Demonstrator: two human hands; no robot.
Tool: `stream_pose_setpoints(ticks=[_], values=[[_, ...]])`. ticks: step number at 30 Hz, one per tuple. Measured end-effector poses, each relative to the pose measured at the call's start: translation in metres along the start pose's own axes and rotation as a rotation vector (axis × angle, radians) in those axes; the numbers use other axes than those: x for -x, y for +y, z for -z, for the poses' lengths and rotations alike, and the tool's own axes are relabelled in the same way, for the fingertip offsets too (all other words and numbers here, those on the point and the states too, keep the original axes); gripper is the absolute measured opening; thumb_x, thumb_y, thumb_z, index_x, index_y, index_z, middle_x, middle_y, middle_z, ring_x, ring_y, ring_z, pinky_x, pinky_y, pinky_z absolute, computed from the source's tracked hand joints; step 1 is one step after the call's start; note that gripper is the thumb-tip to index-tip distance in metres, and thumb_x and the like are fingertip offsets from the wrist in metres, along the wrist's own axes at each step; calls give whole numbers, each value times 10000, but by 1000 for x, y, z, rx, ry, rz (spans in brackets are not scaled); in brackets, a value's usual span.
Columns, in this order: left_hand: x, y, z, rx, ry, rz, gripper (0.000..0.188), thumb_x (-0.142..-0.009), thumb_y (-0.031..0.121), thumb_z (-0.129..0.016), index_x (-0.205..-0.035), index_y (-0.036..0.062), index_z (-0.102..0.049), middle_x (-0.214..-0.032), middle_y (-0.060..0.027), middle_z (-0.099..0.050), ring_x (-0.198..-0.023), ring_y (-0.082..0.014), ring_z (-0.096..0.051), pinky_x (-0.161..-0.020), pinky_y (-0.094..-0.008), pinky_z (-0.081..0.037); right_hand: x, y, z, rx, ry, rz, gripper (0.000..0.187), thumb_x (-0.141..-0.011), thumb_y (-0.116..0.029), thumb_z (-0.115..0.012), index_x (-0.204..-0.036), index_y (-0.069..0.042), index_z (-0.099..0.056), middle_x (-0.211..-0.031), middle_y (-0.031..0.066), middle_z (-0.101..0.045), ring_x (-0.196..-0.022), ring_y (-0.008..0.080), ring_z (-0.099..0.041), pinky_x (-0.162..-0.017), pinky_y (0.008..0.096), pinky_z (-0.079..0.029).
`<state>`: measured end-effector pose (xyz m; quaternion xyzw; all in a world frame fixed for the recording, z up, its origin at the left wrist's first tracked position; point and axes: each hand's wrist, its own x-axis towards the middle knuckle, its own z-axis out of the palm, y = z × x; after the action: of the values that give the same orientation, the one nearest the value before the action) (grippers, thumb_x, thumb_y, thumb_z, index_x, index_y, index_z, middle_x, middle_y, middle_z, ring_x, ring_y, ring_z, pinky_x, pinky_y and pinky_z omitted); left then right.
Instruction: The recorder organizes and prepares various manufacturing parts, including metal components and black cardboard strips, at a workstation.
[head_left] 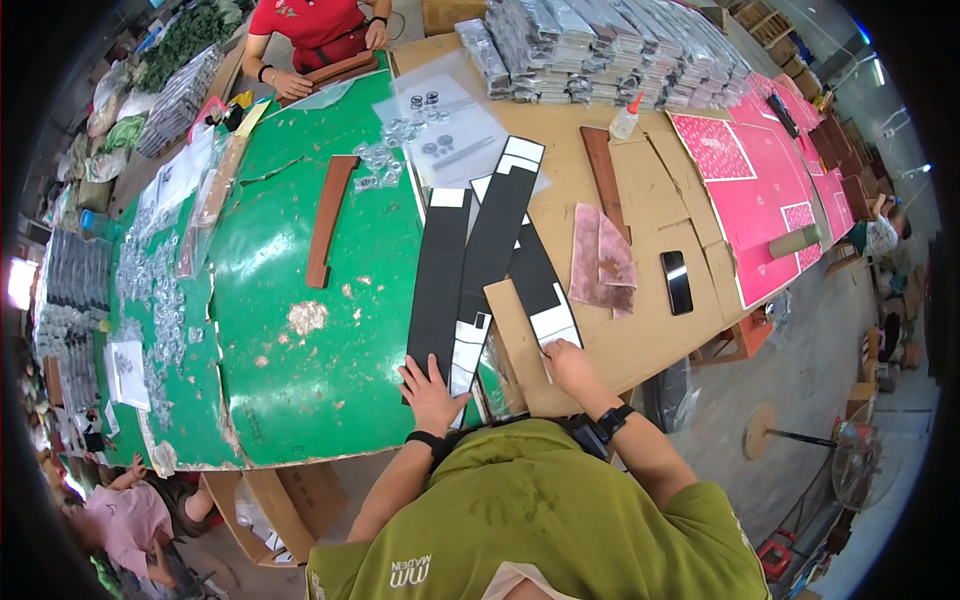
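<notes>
Several long, flat black strips with white printed ends lie overlapping before me. My left hand (433, 396) rests with spread fingers on the lower end of the left black strip (437, 270) and the white end beside it. A middle black strip (498, 225) crosses over the right black strip (537, 275). At the white end of that right strip, my right hand (572, 370) has its fingers closed on the edge; the fingertips are partly hidden. Between my hands lies a narrow brown cardboard piece (516, 345).
Brown wooden pieces (332, 222) lie on the green tabletop (270, 380). To the right are a pink cloth (603, 262), a phone (677, 282) and a glue bottle (625, 120). Wrapped bundles (600, 50) are stacked at the back. Across the table, a person in red (315, 30) handles a wooden piece.
</notes>
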<state>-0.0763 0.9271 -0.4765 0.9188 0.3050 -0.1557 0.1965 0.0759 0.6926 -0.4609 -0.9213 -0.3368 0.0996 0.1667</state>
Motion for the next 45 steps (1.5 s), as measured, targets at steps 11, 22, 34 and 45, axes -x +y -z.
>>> stream_pose_setpoints(ticks=[11, 22, 34, 45], values=[[7, 12, 7, -44, -71, 11, 1092, -664, 436, -789, -1491, 93, -163, -1533, -286, -18, -1398, -507, -63, -1030, -690, -222, 2, -6, -1, -18, -60, -95, 186, -825, -233, -635, -807, -49, -654, -905, 133, -600, -826, 312, -622, -719, 414, -526], [-21, -28, 5, -133, 56, -173, 712, -784, 125, -565, -1430, 5, -292, -1448, -308, -311, -1155, -471, -524, -849, -516, -509, 4, -15, 3, -104, -46, -71, 173, -829, -215, -621, -847, -44, -641, -885, 144, -597, -820, 323, -618, -715, 419, -522], [-5, 5, 77, 444, 253, -230, 608, -771, 48, -516, -1357, -30, -374, -808, -289, -630, -733, -445, -620, -670, -518, -493, -41, -66, -24, -881, -410, -313, 728, -878, -526, -586, -1275, 78, -498, -1052, 236, -648, -956, 279, -650, -771, 376, -514], [47, 23, 92, 289, 77, -188, 642, -772, 47, -530, -1374, -54, -333, -944, -292, -632, -733, -430, -631, -637, -502, -511, -70, -139, -18, -1495, -687, -569, 937, -867, -617, -549, -1480, -44, -133, -1477, 178, -275, -1315, 369, -366, -949, 498, -449]])
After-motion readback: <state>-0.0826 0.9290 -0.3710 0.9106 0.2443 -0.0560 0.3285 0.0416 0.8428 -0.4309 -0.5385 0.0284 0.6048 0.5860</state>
